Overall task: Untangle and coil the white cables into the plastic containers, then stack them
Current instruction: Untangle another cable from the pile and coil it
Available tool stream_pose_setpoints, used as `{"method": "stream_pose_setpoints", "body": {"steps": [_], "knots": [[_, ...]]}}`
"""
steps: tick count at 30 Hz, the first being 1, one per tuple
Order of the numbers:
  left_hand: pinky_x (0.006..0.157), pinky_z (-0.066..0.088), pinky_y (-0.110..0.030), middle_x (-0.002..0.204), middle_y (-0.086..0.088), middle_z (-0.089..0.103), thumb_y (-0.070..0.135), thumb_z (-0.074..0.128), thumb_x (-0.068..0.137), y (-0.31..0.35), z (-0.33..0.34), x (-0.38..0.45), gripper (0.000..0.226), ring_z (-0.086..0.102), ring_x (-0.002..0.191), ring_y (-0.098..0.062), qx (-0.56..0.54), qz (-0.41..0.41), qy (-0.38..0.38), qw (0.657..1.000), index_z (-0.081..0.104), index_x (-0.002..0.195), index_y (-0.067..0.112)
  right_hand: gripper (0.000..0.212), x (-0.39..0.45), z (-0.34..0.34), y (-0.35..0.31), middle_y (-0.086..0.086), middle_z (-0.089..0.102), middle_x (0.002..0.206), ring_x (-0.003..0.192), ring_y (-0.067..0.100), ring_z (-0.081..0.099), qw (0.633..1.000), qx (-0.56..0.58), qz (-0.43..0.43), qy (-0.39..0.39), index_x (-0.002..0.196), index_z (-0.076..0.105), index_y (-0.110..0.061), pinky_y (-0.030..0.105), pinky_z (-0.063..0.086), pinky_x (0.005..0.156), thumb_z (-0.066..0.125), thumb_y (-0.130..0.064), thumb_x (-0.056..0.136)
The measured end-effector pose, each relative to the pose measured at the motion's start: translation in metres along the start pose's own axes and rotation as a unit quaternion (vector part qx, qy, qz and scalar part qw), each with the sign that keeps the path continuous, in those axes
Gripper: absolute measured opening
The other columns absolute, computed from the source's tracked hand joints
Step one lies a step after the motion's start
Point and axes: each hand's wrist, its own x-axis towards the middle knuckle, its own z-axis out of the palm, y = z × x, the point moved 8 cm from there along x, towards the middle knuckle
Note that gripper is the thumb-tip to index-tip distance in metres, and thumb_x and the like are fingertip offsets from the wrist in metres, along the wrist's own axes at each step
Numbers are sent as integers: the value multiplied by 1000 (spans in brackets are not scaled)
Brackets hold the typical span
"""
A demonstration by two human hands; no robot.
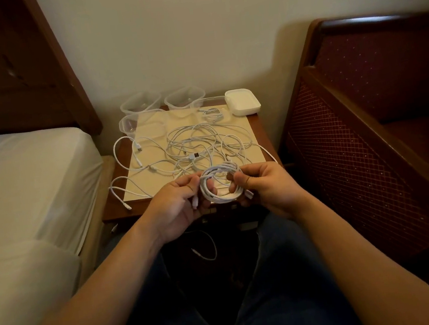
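A coiled white cable is held over the near edge of the nightstand. My left hand pinches its left side and my right hand grips its right side. Behind the hands a tangle of white cables spreads over a cream board. Three clear plastic containers stand at the back: one at the left, two behind. Another clear container holds a small coiled cable. A stack of white lids sits at the back right.
A bed with white sheets lies to the left, its wooden headboard behind. A dark red armchair stands to the right. A loose cable end hangs below the nightstand, above my lap.
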Motion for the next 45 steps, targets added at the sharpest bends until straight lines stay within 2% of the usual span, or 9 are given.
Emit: {"method": "stream_pose_setpoints", "body": {"steps": [5,11,18,21,25,29,36,40,45], "knots": [[67,56,-29,74,3,68,16,50,97,-5,5,15,18,65,66,-9,-84,-20,-51,995,65,104,9,19,8,15,9,10,68,79,55,17,56,984,167,38,-47,99,66,3,26,53,55,56,-14,95],[75,50,-31,94,-6,77,18,52,104,37,-3,48,22,69,81,-14,153,59,55,985,70,115,10,16,41,-17,5,16,68,93,61,19,64,992,79,61,72,103,73,-2,28,60,59,59,-11,101],[88,53,-22,98,8,75,11,61,99,91,6,99,21,69,95,-5,394,178,83,898,75,98,26,27,91,-44,-17,12,60,69,60,21,56,987,-26,57,148,87,73,3,30,56,59,59,-14,102],[82,54,-24,96,2,75,19,67,97,103,5,123,12,68,88,-7,423,194,96,880,73,103,27,30,113,-56,-24,12,59,62,59,23,50,979,-64,47,189,80,74,2,34,47,58,60,-14,101],[79,62,-34,106,-5,72,17,74,92,114,-8,153,28,74,90,-20,301,195,145,922,67,119,19,26,145,-69,-32,11,65,69,58,20,53,973,-60,34,221,81,76,-1,37,50,61,62,-13,99],[74,63,-36,99,-14,73,12,61,100,95,-15,190,12,73,82,-25,84,40,114,989,64,110,7,26,177,-75,-32,13,67,74,61,22,53,980,-18,56,191,83,76,-2,34,49,59,58,-9,101],[53,57,-25,84,-11,67,13,47,105,76,-16,244,19,65,62,-12,-188,-43,46,980,63,106,2,22,225,-69,-27,10,70,85,67,18,59,980,88,128,127,100,72,-1,31,45,62,51,-6,104],[66,60,-32,101,-14,71,16,61,100,89,-42,270,14,72,74,-20,2,30,126,992,64,111,7,26,252,-91,-35,15,72,91,77,26,58,979,-53,80,179,85,74,-2,37,50,65,55,-6,102],[86,59,-38,108,2,71,41,69,93,121,-53,284,18,71,97,-20,290,179,185,922,69,109,34,25,292,-110,-47,11,72,80,70,23,62,959,-187,35,212,79,78,-8,45,60,74,62,-12,98]]}}
